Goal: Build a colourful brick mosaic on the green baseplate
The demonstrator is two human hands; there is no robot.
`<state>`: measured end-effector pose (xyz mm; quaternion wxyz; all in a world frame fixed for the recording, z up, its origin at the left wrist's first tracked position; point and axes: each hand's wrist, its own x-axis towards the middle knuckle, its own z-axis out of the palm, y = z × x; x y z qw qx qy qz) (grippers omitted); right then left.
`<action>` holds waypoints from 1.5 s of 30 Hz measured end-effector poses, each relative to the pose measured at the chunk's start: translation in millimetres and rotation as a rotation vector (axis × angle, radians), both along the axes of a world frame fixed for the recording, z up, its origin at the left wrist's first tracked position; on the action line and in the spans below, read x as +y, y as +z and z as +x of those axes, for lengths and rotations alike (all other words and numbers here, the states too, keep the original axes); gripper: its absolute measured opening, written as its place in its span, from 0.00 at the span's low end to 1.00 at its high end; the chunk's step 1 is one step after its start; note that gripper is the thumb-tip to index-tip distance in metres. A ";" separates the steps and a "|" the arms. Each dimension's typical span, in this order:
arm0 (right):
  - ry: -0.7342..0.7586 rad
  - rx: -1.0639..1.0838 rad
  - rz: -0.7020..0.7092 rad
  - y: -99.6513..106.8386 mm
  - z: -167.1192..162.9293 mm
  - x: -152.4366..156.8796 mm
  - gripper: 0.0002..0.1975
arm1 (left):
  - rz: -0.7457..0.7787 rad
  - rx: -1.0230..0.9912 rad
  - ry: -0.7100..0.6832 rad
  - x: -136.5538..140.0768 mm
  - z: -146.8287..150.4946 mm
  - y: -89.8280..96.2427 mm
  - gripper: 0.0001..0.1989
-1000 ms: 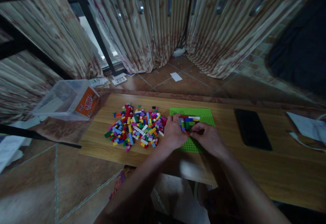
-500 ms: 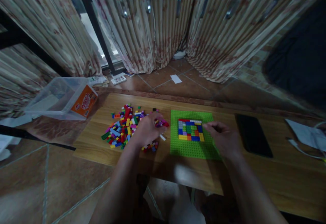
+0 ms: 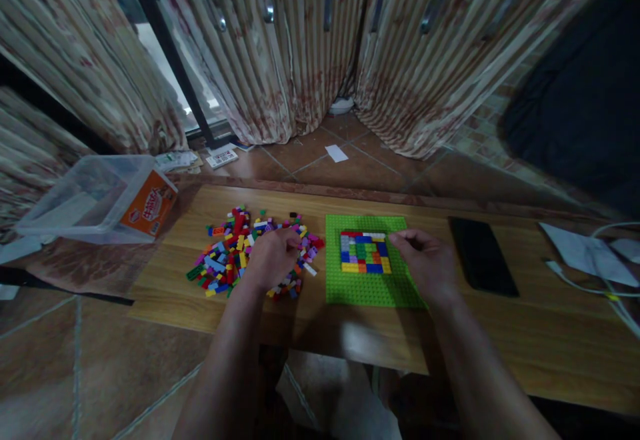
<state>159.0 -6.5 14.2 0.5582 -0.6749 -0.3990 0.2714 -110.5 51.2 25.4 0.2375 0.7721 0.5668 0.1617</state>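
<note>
My left hand (image 3: 274, 258) hovers low over a loose pile of small coloured toy bricks (image 3: 231, 257), its fingers curled together and their tips partly hidden. Whether a brick is between them cannot be made out. To the right lies a green studded baseplate (image 3: 370, 295). On it, a square of red, white, blue, yellow and other bricks (image 3: 364, 268) is built around a middle of green ones. At this square's upper right corner is my right hand (image 3: 429, 260), thumb and fingertips pinched together. Anything in that pinch is too small to see.
A black phone-like slab (image 3: 483, 255) lies right of the baseplate on the wooden table (image 3: 360, 341). Farther right are white paper (image 3: 583, 250) and a white cable (image 3: 570, 279). A clear plastic box (image 3: 95, 193) with an orange label stands beyond the table's left end.
The whole view has shifted, so things sit farther left. My left hand has drawn back leftward over the pile, uncovering bricks at its right side. My right hand has edged toward the square's upper corner.
</note>
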 end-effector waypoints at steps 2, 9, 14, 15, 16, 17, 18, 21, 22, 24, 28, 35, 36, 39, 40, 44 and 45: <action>0.039 -0.030 -0.020 0.7 -2.3 -1.0 0.11 | 0.011 -0.022 -0.036 0.3 1.0 -0.3 0.11; 0.118 -0.077 -0.056 -1.0 -9.0 -3.1 0.13 | 0.118 -0.002 -0.178 -5.2 12.5 5.4 0.13; 0.128 -0.080 -0.070 -4.6 -8.5 -2.5 0.13 | 0.213 0.138 -0.179 -7.2 19.8 1.1 0.07; 0.131 -0.084 -0.072 -5.1 -8.2 -2.5 0.13 | 0.219 0.147 -0.180 -6.9 20.2 0.2 0.07; 0.136 -0.087 -0.071 -5.5 -7.9 -2.5 0.13 | 0.221 0.148 -0.181 -6.4 20.2 -0.5 0.07; 0.141 -0.088 -0.071 -5.9 -7.8 -2.5 0.13 | 0.221 0.141 -0.179 -5.6 20.0 -1.0 0.08; 0.141 -0.088 -0.071 -6.2 -7.7 -2.5 0.13 | 0.217 0.127 -0.173 -4.7 19.6 -1.4 0.08; 0.134 -0.084 -0.069 -6.0 -8.6 -2.6 0.12 | 0.175 0.002 -0.146 -1.5 18.5 -1.4 0.08; 0.135 -0.082 -0.064 -5.6 -9.3 -2.8 0.12 | 0.139 -0.072 -0.130 -0.5 18.7 -1.1 0.08; 0.149 -0.079 -0.042 -4.7 -11.0 -3.3 0.12 | 0.046 -0.271 -0.085 1.3 20.4 0.2 0.08; 0.192 -0.125 0.019 -2.9 -14.7 -5.2 0.10 | -0.180 -0.673 0.023 1.7 31.4 3.9 0.10; 0.386 -0.242 0.157 5.5 -23.2 -14.7 0.07 | -0.447 -0.893 -0.028 -20.2 69.9 -1.1 0.15; 0.437 -0.265 0.160 7.2 -24.8 -16.6 0.07 | -0.469 -0.891 -0.043 -24.1 74.6 -2.5 0.15; 0.532 -0.317 0.131 10.9 -28.5 -21.7 0.08 | -0.502 -0.884 -0.068 -31.1 83.2 -4.9 0.17; 0.537 -0.321 0.119 11.3 -28.9 -22.9 0.08 | -0.505 -0.883 -0.070 -31.8 84.5 -5.2 0.18; 0.553 -0.303 0.076 9.6 -23.6 -25.1 0.08 | -0.495 -0.841 -0.101 -30.2 85.7 -7.2 0.20; 0.545 -0.307 0.060 8.3 -19.8 -24.9 0.08 | -0.479 -0.824 -0.107 -29.3 85.6 -8.1 0.20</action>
